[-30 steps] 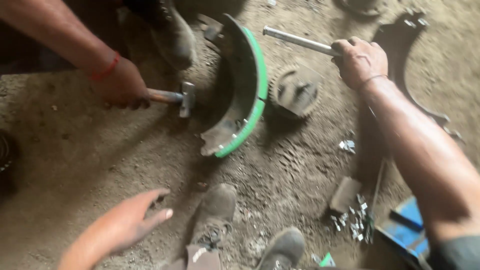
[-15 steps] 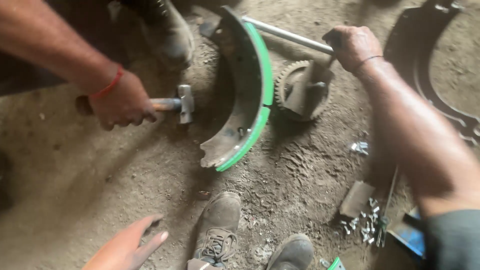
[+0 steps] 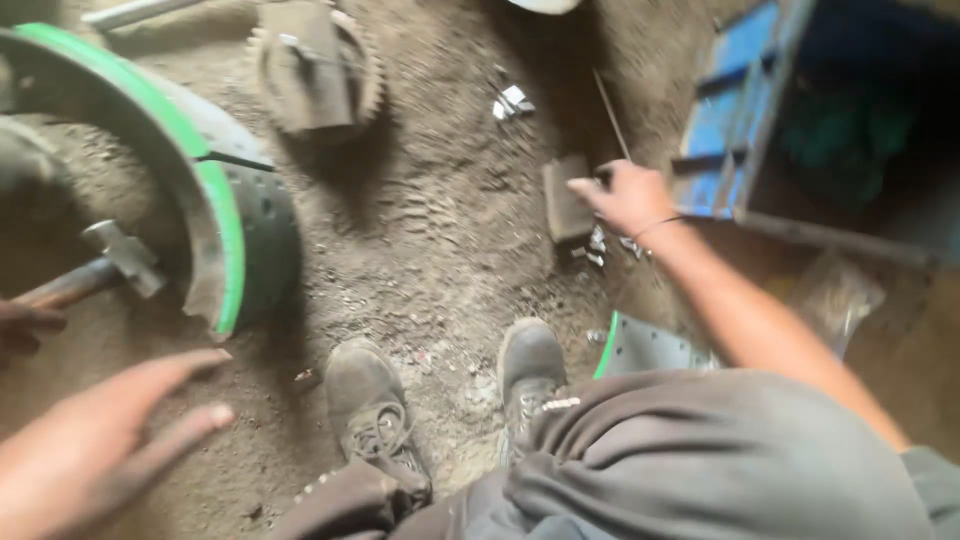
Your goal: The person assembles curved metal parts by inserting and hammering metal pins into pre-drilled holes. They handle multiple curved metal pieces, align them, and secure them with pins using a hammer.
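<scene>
Since half a second ago the right hand [image 3: 628, 196] has let go of the metal rod near the gear and swung to the right, and the view has turned that way, so the curved shoe now sits at the far left.

Head view: the ground is packed grey-brown dirt [image 3: 440, 240], gritty and marked with footprints. The right hand hovers over a small dark rectangular block [image 3: 565, 205] and a scatter of shiny little metal pieces [image 3: 598, 245]; its fingers are curled downward, but whether they grasp anything cannot be told. The left hand [image 3: 95, 440] is near and low on the left, blurred, fingers spread loose and holding nothing.

The curved metal shoe [image 3: 215, 225] has a bright green edge and a dull, dotted grey face. Just left of it lies a hammer [image 3: 115, 260] with a wooden handle, another person's fingers [image 3: 25, 325] on the handle's end. Far and centre sits a toothed gear [image 3: 315, 65], round and rusty brown. Two dusty shoes [image 3: 370, 400] stand near the middle.

A blue metal box [image 3: 730, 110] stands open on the far right; its inside is dark, with something greenish that cannot be made out.
</scene>
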